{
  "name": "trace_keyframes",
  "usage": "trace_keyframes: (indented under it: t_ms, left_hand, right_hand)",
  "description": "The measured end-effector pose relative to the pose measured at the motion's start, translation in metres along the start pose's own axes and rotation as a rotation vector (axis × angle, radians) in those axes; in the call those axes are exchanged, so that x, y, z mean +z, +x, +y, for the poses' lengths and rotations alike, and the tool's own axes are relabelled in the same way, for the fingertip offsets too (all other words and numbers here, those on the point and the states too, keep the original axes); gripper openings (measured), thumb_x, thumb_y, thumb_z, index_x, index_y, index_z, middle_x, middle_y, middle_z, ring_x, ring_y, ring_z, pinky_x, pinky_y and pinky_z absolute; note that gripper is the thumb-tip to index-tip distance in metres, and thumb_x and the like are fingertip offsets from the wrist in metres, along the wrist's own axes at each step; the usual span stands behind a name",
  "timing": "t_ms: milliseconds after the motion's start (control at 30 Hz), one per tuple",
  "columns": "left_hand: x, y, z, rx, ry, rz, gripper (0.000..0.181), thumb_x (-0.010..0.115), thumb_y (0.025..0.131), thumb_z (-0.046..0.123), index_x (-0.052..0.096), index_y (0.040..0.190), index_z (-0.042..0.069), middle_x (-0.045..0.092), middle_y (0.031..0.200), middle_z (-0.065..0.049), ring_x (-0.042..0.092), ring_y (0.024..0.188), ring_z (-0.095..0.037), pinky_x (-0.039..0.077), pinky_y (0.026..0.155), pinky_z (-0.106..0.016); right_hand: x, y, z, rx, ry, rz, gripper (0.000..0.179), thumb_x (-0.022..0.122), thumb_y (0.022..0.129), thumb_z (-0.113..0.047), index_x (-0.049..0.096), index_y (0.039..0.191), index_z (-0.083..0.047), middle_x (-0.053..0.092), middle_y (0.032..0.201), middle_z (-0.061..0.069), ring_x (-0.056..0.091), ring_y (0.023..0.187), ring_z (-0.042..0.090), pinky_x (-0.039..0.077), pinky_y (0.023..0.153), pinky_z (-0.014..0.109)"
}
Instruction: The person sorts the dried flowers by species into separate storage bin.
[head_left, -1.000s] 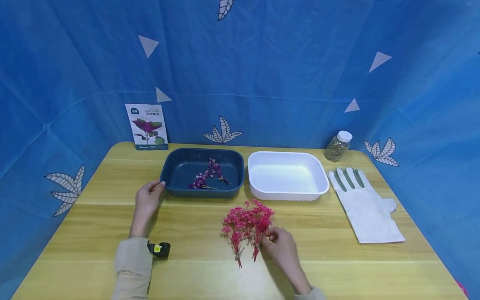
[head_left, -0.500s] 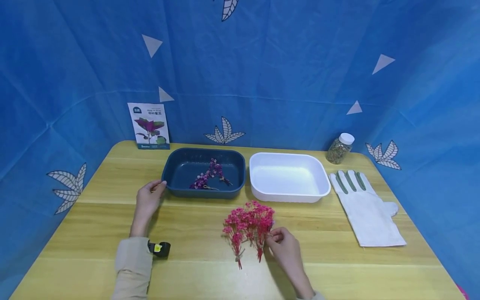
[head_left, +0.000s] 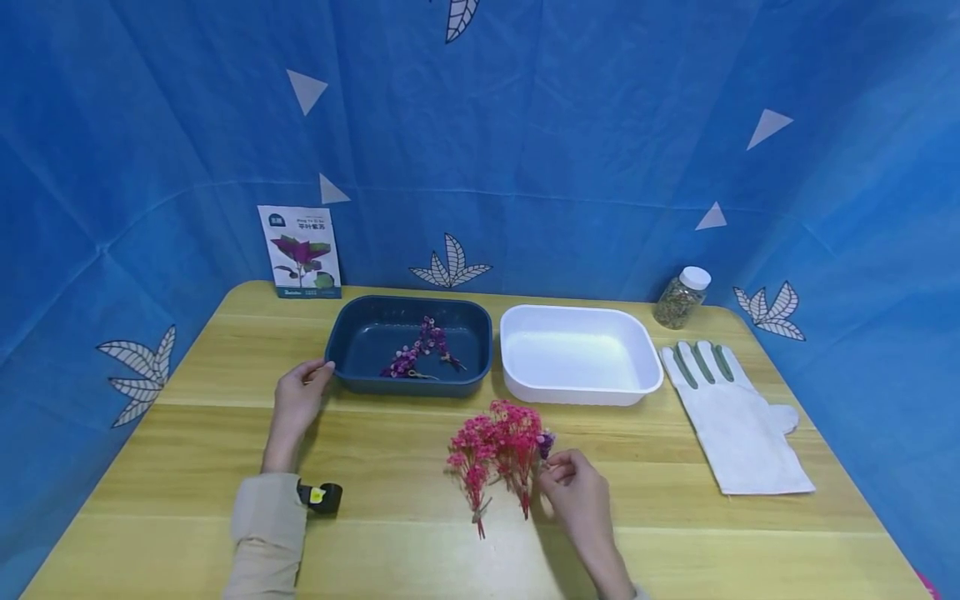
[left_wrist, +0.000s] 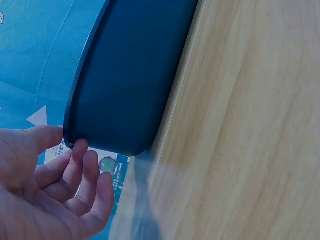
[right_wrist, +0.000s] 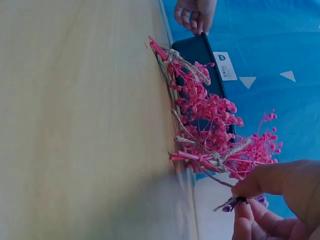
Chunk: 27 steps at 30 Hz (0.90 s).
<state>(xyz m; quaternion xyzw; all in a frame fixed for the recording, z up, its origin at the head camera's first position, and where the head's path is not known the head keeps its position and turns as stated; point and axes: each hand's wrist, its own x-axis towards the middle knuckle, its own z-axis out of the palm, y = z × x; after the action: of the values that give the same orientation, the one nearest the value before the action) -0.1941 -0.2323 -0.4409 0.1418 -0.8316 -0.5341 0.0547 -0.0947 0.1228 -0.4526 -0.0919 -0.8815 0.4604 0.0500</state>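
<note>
My left hand (head_left: 298, 404) pinches the near left corner of a dark blue plastic tub (head_left: 408, 387) between thumb and fingers; in the left wrist view the thumb sits at its rim (left_wrist: 72, 90). Inside the tub lie purple dried flower sprigs (head_left: 405, 360). With thumb and fingertips, my right hand (head_left: 579, 496) pinches a small purple dried flower sprig (head_left: 546, 443) by its twine-tied stem. Just left of it, two bunches of pink dried flowers (head_left: 474, 467) lie on the table, stems toward me and tied with twine. The right fingers partly hide the purple sprig.
A white plastic tub (head_left: 577, 393) stands right of the blue one. Farther right lies a white work glove (head_left: 738, 442) with green stripes. At the back are a lidded jar (head_left: 678, 302) of dried bits and a seed packet (head_left: 300, 252) leaning on the blue cloth (head_left: 525, 125).
My right hand has drawn slightly right, away from the pink bunches, and the purple sprig now shows beside them. The left hand keeps its hold on the blue tub's corner.
</note>
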Motion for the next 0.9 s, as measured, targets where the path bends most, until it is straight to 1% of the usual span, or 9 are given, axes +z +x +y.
trace_keyframes:
  t_ms: [233,400,500,633,767,900]
  left_hand:
    - [0.0004,-0.0017,0.0012,-0.005,-0.027,-0.003,0.051,0.047,0.100,0.030,0.048,0.132,-0.009,0.058,0.116,-0.025,0.060,0.105,-0.031,0.043,0.067,-0.011]
    - [0.0002,-0.0014,0.0013,-0.005,-0.023,0.003,0.051,0.047,0.100,0.030,0.048,0.132,-0.009,0.058,0.117,-0.025,0.060,0.107,-0.033,0.043,0.069,-0.010]
    - [0.0003,-0.0010,0.0014,-0.010,-0.029,0.005,0.050,0.047,0.099,0.030,0.049,0.132,-0.008,0.058,0.116,-0.025,0.060,0.106,-0.032,0.043,0.068,-0.010]
    - [0.0005,-0.0009,0.0017,-0.019,-0.036,0.009,0.048,0.048,0.099,0.028,0.049,0.132,-0.008,0.058,0.116,-0.024,0.060,0.105,-0.030,0.043,0.067,-0.010]
    - [0.0007,-0.0012,0.0017,-0.017,-0.026,0.006,0.049,0.047,0.100,0.029,0.049,0.132,-0.008,0.057,0.117,-0.024,0.059,0.106,-0.032,0.043,0.068,-0.010]
    - [0.0008,-0.0008,0.0020,-0.023,-0.027,-0.004,0.050,0.046,0.100,0.030,0.048,0.133,-0.008,0.057,0.117,-0.023,0.059,0.107,-0.032,0.043,0.069,-0.011]
  right_hand:
    - [-0.0009,-0.0012,-0.0017,-0.081,0.025,0.076,0.016,0.071,0.074,0.004,0.064,0.089,0.004,0.061,0.070,0.004,0.052,0.062,0.008,0.048,0.058,0.019]
    - [-0.0005,-0.0020,-0.0038,-0.093,0.062,0.105,0.016,0.070,0.073,0.005,0.064,0.088,0.003,0.061,0.071,0.003,0.051,0.061,0.005,0.047,0.058,0.017]
    - [-0.0002,-0.0027,-0.0044,-0.097,0.070,0.115,0.016,0.070,0.073,0.006,0.065,0.088,0.002,0.061,0.071,0.003,0.051,0.061,0.004,0.047,0.058,0.016]
    - [-0.0023,-0.0028,-0.0049,-0.100,0.060,0.092,0.018,0.071,0.074,0.004,0.066,0.091,0.004,0.061,0.072,0.003,0.051,0.061,0.004,0.047,0.058,0.016]
    - [-0.0039,-0.0023,-0.0036,-0.107,0.024,0.058,0.021,0.072,0.076,0.002,0.068,0.095,0.006,0.063,0.072,0.003,0.053,0.062,0.006,0.048,0.058,0.018]
    - [-0.0049,-0.0014,-0.0020,-0.112,-0.015,0.030,0.022,0.072,0.076,0.000,0.069,0.097,0.006,0.065,0.072,0.003,0.054,0.062,0.008,0.048,0.058,0.018]
